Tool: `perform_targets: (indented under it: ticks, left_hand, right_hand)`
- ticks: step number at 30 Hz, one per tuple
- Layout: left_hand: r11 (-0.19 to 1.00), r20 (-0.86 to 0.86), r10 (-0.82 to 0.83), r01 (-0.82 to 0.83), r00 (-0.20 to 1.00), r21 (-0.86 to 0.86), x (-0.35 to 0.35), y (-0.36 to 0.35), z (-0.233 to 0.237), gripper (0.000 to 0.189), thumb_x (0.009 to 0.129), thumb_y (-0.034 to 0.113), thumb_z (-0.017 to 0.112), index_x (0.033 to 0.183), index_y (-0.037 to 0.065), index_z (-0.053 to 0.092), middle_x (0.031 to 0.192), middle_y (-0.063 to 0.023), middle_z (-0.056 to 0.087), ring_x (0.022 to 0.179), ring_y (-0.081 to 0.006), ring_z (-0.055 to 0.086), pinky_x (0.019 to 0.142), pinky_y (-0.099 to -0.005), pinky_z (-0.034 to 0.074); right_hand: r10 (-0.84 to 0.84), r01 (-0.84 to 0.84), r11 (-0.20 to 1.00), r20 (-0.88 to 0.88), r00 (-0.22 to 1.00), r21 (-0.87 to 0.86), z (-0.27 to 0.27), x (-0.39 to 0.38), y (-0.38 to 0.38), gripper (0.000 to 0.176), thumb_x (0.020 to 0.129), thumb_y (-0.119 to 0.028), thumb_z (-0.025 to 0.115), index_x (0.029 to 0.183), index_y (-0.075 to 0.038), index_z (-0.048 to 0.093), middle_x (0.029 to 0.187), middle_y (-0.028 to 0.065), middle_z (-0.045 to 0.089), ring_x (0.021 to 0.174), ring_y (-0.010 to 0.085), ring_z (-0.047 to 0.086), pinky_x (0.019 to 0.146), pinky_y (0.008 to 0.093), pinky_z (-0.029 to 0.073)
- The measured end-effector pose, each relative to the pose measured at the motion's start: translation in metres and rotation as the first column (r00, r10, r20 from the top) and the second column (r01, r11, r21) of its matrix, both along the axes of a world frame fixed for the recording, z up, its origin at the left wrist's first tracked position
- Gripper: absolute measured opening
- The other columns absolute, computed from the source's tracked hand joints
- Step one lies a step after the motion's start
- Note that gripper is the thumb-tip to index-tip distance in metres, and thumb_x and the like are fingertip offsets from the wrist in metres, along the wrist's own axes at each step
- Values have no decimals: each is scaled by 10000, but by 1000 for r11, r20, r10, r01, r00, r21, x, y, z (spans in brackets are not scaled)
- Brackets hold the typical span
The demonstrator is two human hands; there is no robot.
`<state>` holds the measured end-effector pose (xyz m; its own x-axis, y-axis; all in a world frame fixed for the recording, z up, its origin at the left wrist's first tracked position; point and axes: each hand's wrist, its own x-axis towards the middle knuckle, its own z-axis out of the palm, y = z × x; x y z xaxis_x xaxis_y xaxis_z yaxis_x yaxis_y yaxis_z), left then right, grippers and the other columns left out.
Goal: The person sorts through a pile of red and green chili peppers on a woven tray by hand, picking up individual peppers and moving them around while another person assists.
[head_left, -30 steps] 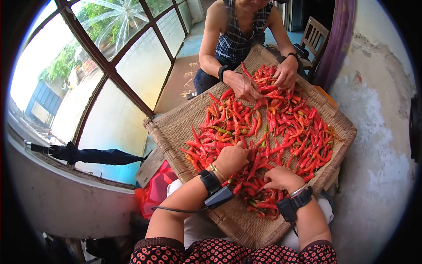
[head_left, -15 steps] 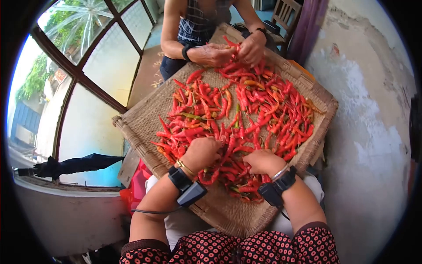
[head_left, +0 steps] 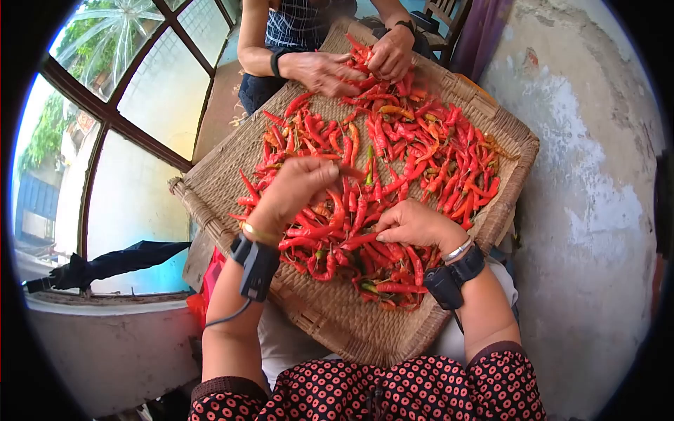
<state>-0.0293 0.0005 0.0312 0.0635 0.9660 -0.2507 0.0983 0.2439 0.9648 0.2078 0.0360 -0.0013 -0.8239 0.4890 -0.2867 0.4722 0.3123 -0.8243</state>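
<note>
A heap of red chillies [head_left: 414, 151] covers a square woven tray [head_left: 330, 326] that rests on my lap. My left hand [head_left: 295, 189] is lifted a little above the near-left part of the heap, fingers curled around a red chilli [head_left: 347, 170]. My right hand [head_left: 414, 224] lies low on the near chillies and pinches the end of one long chilli [head_left: 361, 240]. Both wrists carry black strapped devices. Across the tray another person's two hands [head_left: 323, 70] [head_left: 390, 52] work among the chillies at the far edge.
A folded black umbrella [head_left: 126, 259] lies on the window sill at left, below an arched window [head_left: 140, 133]. A red bag [head_left: 210, 281] sits beside the tray's left corner. A rough plastered wall [head_left: 590, 182] rises close on the right. A wooden chair [head_left: 449, 10] stands behind the other person.
My left hand has risen from the heap with a chilli and moved away from me. My right hand shifted slightly left onto a long chilli. The view tilted down.
</note>
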Motion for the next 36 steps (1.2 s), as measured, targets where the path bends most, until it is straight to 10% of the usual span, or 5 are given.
perform_targets:
  ticks: [5, 17, 24, 27, 36]
  left_hand:
    - [915, -94, 317, -278, 944, 294, 6, 30, -2, 291, 873, 252, 553, 933, -25, 618, 718, -41, 615, 583, -65, 508, 533, -212, 431]
    - [899, -226, -432, 395, 873, -191, 27, -30, -20, 203, 845, 126, 587, 1002, 3, 620, 693, 13, 587, 596, -39, 523, 525, -190, 442]
    - [967, -116, 166, -139, 979, 212, 20, 3, -40, 350, 850, 145, 584, 1146, -24, 502, 887, -68, 597, 663, -82, 556, 605, -223, 472]
    - [781, -687, 486, 85, 540, 619, 28, -2, -48, 440, 752, 205, 660, 1118, 11, 511, 999, -182, 580, 772, -260, 612, 709, -354, 492]
    - [918, -967, -95, 396, 236, 7, 60, -28, -53, 350, 737, 391, 618, 736, 41, 621, 791, -106, 584, 712, -266, 600, 601, -381, 483]
  right_hand:
    - [-91, 74, 946, -40, 995, -316, 5, 1, 0, 151, 802, -140, 606, 848, 1, 632, 555, -12, 530, 466, 50, 471, 446, 213, 378]
    - [-197, 165, 939, -80, 977, -301, -1, -1, 0, 167, 813, -157, 593, 884, -10, 622, 624, 16, 571, 536, 67, 515, 490, 239, 417]
    - [-668, 576, 738, -259, 698, -351, -11, 3, 13, 188, 846, -142, 557, 956, 6, 599, 656, -1, 557, 564, 67, 509, 502, 221, 430]
    - [-583, 505, 804, -246, 775, -313, -15, 0, 8, 175, 847, -140, 554, 939, 2, 598, 658, -1, 559, 567, 64, 509, 500, 223, 432]
    - [-509, 453, 849, -190, 840, -273, -16, -4, 2, 140, 844, -109, 557, 925, -1, 592, 688, -4, 553, 562, 54, 503, 487, 200, 425]
